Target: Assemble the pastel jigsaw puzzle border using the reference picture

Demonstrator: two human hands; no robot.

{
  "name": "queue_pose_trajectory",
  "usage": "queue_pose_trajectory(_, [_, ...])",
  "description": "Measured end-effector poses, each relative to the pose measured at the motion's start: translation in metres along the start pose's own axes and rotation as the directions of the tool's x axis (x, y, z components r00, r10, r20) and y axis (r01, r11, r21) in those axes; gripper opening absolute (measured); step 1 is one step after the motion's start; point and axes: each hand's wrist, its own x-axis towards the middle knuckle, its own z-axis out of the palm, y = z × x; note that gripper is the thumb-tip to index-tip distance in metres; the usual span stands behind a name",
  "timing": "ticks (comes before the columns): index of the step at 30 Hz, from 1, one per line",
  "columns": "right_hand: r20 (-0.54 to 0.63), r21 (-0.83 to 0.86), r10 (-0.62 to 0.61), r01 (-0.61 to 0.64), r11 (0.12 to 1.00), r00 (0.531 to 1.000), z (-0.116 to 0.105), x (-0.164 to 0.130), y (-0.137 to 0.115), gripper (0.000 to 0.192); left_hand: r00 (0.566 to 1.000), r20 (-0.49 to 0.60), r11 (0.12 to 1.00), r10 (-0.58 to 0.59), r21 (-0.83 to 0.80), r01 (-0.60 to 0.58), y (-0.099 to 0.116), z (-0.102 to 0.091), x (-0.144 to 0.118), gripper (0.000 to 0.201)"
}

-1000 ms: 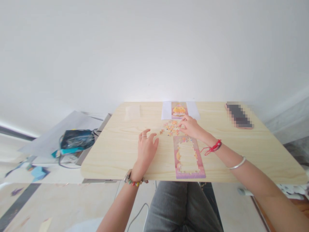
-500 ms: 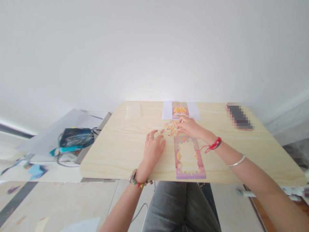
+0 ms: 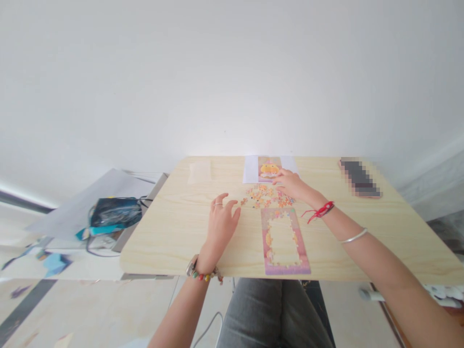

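Loose jigsaw puzzle pieces [image 3: 260, 195] lie in a spread heap at the middle of the table. Just beyond the heap's right part is my right hand [image 3: 293, 186], its fingers stretched leftward and apart above the pieces and the near edge of a picture sheet [image 3: 251, 170]. I see nothing held in it. My left hand [image 3: 222, 223] hovers or rests left of the heap, fingers spread, holding nothing. A partly assembled puzzle border [image 3: 267, 267], pink and purple with jagged inner edges, lies nearest me; bare wood shows inside it.
The wooden table [image 3: 163, 246] backs onto a white wall. A phone [image 3: 360, 178], blurred out, lies at the far right. A pale translucent packet [image 3: 200, 172] is at the back left. Beside the table's left edge sits a dark and teal bag [image 3: 116, 212] with cords.
My right hand has shifted slightly right and away from the heap, uncovering pieces on its right side. My left hand has moved a little left, away from the pieces.
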Motion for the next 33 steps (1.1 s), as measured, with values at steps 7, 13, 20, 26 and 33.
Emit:
queue_pose_trajectory(7, [-0.03, 0.034, 0.041, -0.04, 0.999, 0.999, -0.01, -0.027, 0.048, 0.014, 1.0, -0.013, 1.0, 0.005, 0.017, -0.005, -0.01, -0.003, -0.007, 0.015])
queue_pose_trajectory(13, [-0.04, 0.113, 0.002, 0.002, 0.994, 0.999, -0.007, -0.052, 0.049, 0.014, 1.0, 0.014, 0.999, 0.02, -0.048, -0.019, 0.003, 0.004, 0.002, 0.016])
queue_pose_trajectory(20, [-0.044, 0.08, 0.01, -0.006, 0.997, 0.999, -0.004, -0.035, 0.028, 0.018, 0.997, 0.066, 0.992, 0.051, -0.121, -0.043, 0.011, 0.007, 0.01, 0.017])
queue_pose_trajectory(26, [-0.01, 0.123, -0.044, 0.045, 0.991, 0.999, 0.0, -0.026, 0.024, 0.016, 0.996, 0.076, 0.974, 0.051, -0.222, -0.033, 0.008, 0.002, 0.012, 0.018])
queue_pose_trajectory(33, [-0.062, 0.034, 0.011, -0.009, 0.999, 0.998, -0.001, -0.029, 0.039, 0.018, 0.995, 0.074, 0.975, 0.066, -0.218, -0.048, 0.01, -0.002, 0.01, 0.019])
